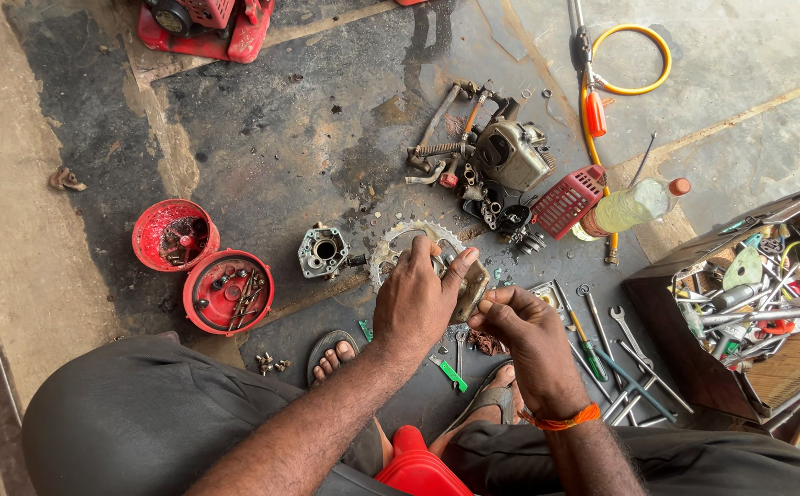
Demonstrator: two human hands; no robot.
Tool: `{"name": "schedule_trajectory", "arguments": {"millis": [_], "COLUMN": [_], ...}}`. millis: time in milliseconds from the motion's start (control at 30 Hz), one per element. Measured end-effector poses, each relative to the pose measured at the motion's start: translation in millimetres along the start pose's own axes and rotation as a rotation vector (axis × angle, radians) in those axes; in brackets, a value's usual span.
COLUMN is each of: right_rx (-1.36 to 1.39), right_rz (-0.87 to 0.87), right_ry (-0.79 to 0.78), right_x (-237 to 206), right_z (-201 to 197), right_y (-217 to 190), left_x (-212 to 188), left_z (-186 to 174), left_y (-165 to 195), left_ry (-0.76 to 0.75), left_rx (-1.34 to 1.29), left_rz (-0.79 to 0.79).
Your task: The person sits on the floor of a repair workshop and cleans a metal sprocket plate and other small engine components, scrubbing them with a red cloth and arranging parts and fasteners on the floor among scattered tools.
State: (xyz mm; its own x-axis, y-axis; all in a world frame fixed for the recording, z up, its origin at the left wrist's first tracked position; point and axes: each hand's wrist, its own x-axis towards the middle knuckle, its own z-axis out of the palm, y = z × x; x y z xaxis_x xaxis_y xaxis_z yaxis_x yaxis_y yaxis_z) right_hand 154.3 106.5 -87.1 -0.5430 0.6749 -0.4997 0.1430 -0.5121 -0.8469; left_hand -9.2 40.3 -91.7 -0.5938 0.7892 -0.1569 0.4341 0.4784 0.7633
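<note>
A person squats on an oil-stained concrete floor (pixel 326 129), both hands closed on a worn metal casing (pixel 469 287) held just above the ground between the sandalled feet. The left hand (pixel 415 298) grips the casing from above, fingers curled over its top edge; the right hand (pixel 519 323) pinches its lower corner, an orange band (pixel 560 422) at that wrist. The casing is dull grey-brown, grimy, with rounded corners; most of it is hidden by the fingers.

Just behind the hands lies a toothed sprocket (pixel 398 246), partly covered by the left hand, and beside it to the left a small cylinder block (pixel 323 252) with an open bore. Farther back sits a stripped engine (pixel 508 154) ringed by loose rods, springs and small parts, with a red plastic grille (pixel 569 200) and a bottle (pixel 634 205) of pale liquid to its right.

Spanners and a green-handled screwdriver (pixel 585 342) are strewn close by the right hand, running up to an open toolbox (pixel 758 312) crammed with tools at the frame's right edge. Two red bowls (pixel 202 266) holding bolts stand well apart to the left. The floor between the bowls and the cylinder block is bare, as is the broad dark patch behind them; on the right side, parts crowd in on the hands.
</note>
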Motion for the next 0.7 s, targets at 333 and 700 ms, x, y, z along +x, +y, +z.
{"name": "schedule_trajectory", "arguments": {"millis": [333, 700], "right_rx": [-0.036, -0.020], "right_rz": [-0.025, 0.046], "right_ry": [0.043, 0.024], "right_x": [1.0, -4.1], "right_z": [0.9, 6.1], "right_y": [10.2, -0.4], "left_x": [-1.6, 1.3], "left_z": [3.1, 3.5], "left_y": [-3.1, -4.8], "left_ry": [0.011, -0.015], "left_rx": [-0.002, -0.010], "left_rz": [0.003, -0.065]}}
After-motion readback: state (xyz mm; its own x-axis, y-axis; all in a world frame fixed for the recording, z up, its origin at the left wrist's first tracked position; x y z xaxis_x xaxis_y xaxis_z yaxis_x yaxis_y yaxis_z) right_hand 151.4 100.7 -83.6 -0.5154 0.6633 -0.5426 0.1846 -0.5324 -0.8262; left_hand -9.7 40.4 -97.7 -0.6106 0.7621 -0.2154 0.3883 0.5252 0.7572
